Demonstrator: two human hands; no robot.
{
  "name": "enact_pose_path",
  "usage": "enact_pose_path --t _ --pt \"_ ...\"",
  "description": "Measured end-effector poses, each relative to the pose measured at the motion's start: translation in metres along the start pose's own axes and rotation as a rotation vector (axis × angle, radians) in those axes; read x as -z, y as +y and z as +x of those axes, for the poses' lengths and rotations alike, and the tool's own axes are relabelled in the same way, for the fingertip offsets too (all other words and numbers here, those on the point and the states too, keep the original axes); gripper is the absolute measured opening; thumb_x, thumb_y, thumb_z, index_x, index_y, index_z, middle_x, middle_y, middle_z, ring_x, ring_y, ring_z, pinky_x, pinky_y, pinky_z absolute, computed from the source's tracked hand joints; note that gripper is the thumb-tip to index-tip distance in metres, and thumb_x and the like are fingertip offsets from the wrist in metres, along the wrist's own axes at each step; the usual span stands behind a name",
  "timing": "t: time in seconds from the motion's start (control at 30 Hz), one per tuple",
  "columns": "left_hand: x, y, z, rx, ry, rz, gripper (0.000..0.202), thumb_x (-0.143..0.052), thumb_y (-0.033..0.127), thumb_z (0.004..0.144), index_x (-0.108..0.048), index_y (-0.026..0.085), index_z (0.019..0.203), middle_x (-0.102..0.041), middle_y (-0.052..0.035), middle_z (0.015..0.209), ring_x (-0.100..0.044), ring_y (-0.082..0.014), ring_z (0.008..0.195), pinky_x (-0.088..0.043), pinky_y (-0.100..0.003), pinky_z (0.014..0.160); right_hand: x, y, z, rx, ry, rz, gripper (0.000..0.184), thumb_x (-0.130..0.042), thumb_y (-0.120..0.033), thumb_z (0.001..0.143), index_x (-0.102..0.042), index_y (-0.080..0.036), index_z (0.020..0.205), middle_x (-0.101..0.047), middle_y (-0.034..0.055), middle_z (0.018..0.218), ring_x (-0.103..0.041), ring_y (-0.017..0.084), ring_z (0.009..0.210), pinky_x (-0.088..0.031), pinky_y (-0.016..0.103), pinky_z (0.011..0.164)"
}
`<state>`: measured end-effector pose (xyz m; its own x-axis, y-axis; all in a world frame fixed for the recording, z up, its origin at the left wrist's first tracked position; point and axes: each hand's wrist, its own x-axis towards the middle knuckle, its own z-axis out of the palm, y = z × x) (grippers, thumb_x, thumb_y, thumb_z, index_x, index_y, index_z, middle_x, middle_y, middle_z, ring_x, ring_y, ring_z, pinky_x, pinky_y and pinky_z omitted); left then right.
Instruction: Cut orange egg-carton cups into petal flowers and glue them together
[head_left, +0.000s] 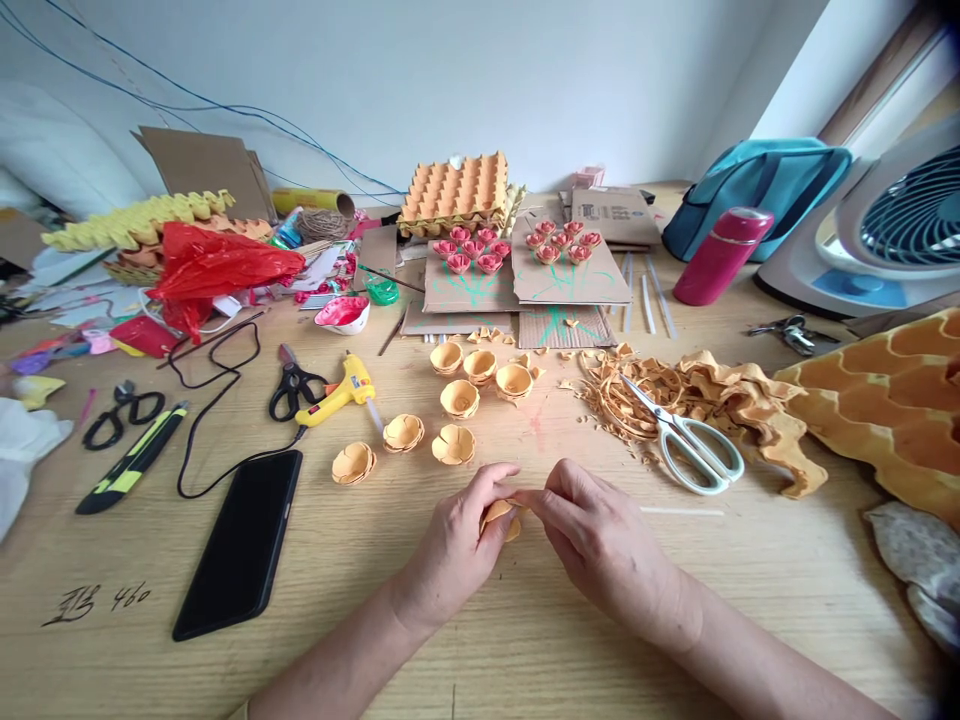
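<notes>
From far, I watch the left hand hold an orange petalled piece over the table, curled fingers covering most of it. The right hand pinches its edge, fingertips together; their exact contact is hidden from me. The fan is cut off at right.

Carton piece between left hand and right hand, over tabletop. Behind hands: cups. Left of cups: glue gun; nearer, phone, knife to its left. Right of cups: scissors partly on scraps. Behind cups: flowers on cardboard. Right of cardboard: bottle, bag behind, fan farther right.
</notes>
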<state>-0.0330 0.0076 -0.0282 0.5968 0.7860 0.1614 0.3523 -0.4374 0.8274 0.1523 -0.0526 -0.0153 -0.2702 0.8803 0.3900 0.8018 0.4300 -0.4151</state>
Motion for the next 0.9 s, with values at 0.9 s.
enact_pose_path --t 0.9 --pt "0.0007 -0.0017 -0.0016 -0.006 0.058 -0.003 0.009 -0.054 0.018 0.092 -0.059 0.019 0.086 -0.063 0.0032 0.07 -0.058 -0.0104 0.061 -0.044 -0.02 0.059 0.002 0.0008 0.001 0.028 0.011 -0.044 0.024 -0.043 -0.01 0.1 -0.065 -0.019 0.104 -0.052 0.0047 0.084 -0.049 0.017 0.072 -0.04 0.028 0.064"
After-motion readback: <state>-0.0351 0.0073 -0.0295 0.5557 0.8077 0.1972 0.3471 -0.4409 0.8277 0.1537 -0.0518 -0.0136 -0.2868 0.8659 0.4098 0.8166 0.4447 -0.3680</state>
